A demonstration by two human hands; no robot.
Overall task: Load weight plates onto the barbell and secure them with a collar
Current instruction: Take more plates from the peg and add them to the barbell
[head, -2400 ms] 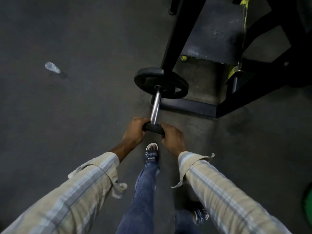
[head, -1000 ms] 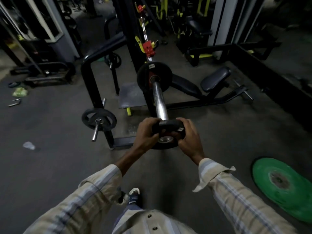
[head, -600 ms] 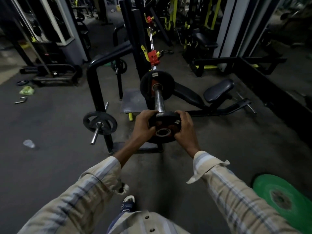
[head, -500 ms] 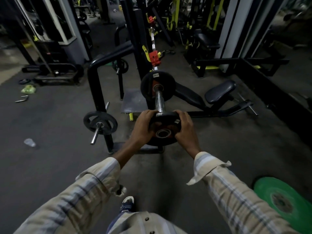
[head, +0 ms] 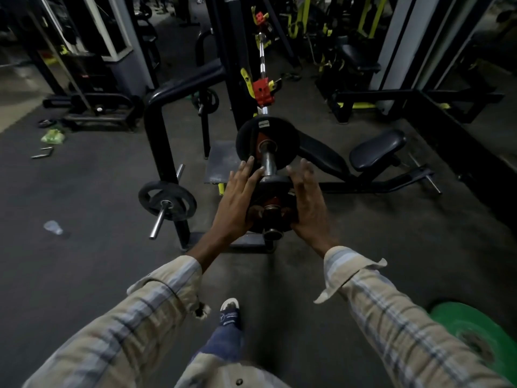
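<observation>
The barbell (head: 262, 60) rests on a rack, and its sleeve (head: 268, 163) points toward me. A larger black plate (head: 282, 141) sits far in on the sleeve. A small black plate (head: 270, 219) is threaded on the sleeve near its tip. My left hand (head: 237, 200) and my right hand (head: 307, 203) flank this small plate, palms against its rim, fingers straight and spread forward, not curled around it. A red clamp-like part (head: 262, 92) sits on the bar behind the plates.
A black plate (head: 167, 201) hangs on a storage peg to the left, on a black frame. A bench with a padded seat (head: 377, 148) lies to the right. A green plate (head: 475, 337) lies on the floor at lower right. A plastic cup (head: 53, 227) lies at left.
The small plate, lifted from the floor peg, has gone onto the sleeve and slid inward. My fingers, curled on its rim before, have straightened out.
</observation>
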